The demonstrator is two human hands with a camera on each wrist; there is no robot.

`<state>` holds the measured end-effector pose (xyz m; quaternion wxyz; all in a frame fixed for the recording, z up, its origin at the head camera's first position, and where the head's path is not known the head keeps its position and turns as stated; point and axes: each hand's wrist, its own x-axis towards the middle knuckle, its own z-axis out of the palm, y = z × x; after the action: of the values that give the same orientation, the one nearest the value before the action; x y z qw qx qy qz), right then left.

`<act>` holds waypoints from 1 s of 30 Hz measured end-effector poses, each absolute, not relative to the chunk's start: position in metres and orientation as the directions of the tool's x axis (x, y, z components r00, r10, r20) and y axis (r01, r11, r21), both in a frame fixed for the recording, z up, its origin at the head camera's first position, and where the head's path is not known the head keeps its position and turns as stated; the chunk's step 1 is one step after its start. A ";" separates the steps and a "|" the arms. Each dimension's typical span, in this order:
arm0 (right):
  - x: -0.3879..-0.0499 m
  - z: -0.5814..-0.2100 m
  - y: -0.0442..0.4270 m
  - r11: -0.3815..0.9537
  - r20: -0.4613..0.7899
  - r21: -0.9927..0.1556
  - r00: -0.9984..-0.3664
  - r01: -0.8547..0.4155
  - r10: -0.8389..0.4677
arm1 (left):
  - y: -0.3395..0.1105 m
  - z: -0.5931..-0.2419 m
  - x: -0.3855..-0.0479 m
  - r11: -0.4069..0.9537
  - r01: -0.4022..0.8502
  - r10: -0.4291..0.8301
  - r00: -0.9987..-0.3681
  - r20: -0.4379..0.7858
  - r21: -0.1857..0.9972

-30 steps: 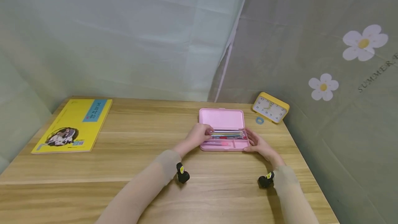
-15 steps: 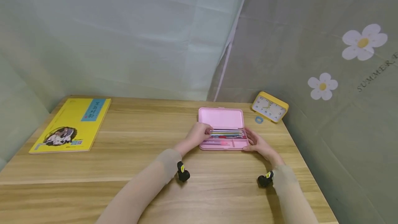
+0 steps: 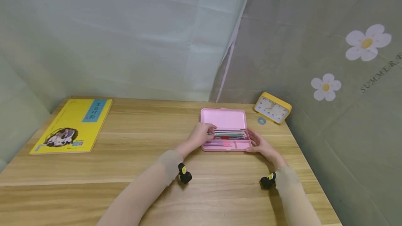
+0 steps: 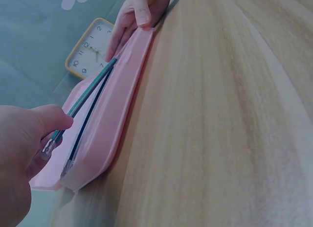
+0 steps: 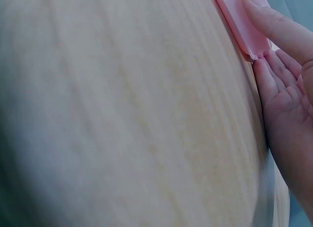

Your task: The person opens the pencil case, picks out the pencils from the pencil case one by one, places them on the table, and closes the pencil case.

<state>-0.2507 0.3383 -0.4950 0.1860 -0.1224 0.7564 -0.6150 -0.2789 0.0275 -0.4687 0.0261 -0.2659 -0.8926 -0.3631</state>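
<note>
An open pink pencil case (image 3: pixel 223 119) lies on the table with its lid tipped back. My left hand (image 3: pixel 198 135) is at its left end and pinches a teal pencil (image 4: pixel 91 88) between thumb and fingers. In the left wrist view that pencil's near end is raised above the rim, while a darker pencil (image 4: pixel 89 117) lies lower in the case. Several more pencils (image 3: pixel 230 133) fill the back compartment, and pink pens (image 3: pixel 218 144) lie in the front one. My right hand (image 3: pixel 263 146) holds the case's right end, thumb on the front corner, fingers along the side.
A yellow alarm clock (image 3: pixel 273 108) stands at the back right, near the patterned curtain (image 3: pixel 301 51). A small blue ring (image 3: pixel 261 121) lies just in front of it. Over at the left lies a yellow book (image 3: pixel 72 126) on the wooden table (image 3: pixel 141 170).
The left hand has raised the near end of the teal pencil slightly from the others. The right hand stays at the case's right end.
</note>
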 end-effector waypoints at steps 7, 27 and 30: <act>-0.251 -0.495 0.340 0.226 -0.123 -0.974 -0.904 0.030 -0.409 | 0.026 -0.462 -0.275 0.574 0.501 0.457 -0.852 0.254 0.648; -0.250 -0.495 0.338 0.228 -0.127 -0.973 -0.904 0.033 -0.408 | -0.051 -0.437 -0.272 0.465 0.591 0.459 -0.798 0.391 0.660; -0.250 -0.495 0.338 0.226 -0.121 -0.974 -0.904 0.028 -0.411 | -0.069 -0.437 -0.273 0.457 0.603 0.451 -0.791 0.413 0.654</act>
<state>-0.2497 0.3377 -0.4946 0.1800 -0.1257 0.7619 -0.6094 -0.2730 -0.0689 -0.4374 0.0904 -0.3105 -0.8487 -0.4186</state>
